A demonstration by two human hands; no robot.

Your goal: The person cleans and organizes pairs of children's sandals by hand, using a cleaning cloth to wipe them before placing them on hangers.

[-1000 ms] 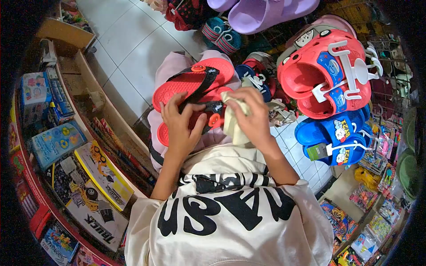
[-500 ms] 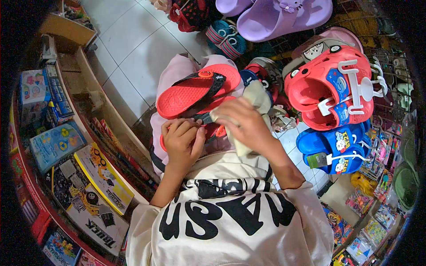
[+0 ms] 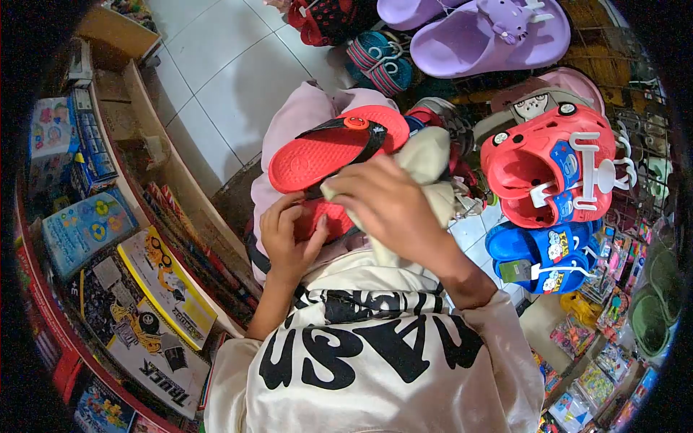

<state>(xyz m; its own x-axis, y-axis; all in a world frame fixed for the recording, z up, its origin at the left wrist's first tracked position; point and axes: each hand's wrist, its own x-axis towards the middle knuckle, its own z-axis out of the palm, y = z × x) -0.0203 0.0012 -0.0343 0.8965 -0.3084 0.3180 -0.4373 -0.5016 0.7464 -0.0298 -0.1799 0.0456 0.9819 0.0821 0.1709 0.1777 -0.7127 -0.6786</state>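
On my lap, over pink trousers, lies a red flip-flop with a black strap and a round red badge. A second red flip-flop sits closer to my body, partly covered by my hands. My left hand grips its left side, fingers curled over the edge and thumb on the sole. In my right hand, the fingers pinch a cream cloth just above this nearer flip-flop. The cloth hangs down behind that hand; whether it touches the sole is hidden.
On the right hang red clogs, blue slippers and purple sandals. Boxed toys, including a truck box, line the left shelf. White floor tiles lie ahead.
My left fingers have spread and shifted on the nearer flip-flop, so more of its red sole shows between my hands. My right hand has moved slightly left with the cloth. The view has shifted slightly.
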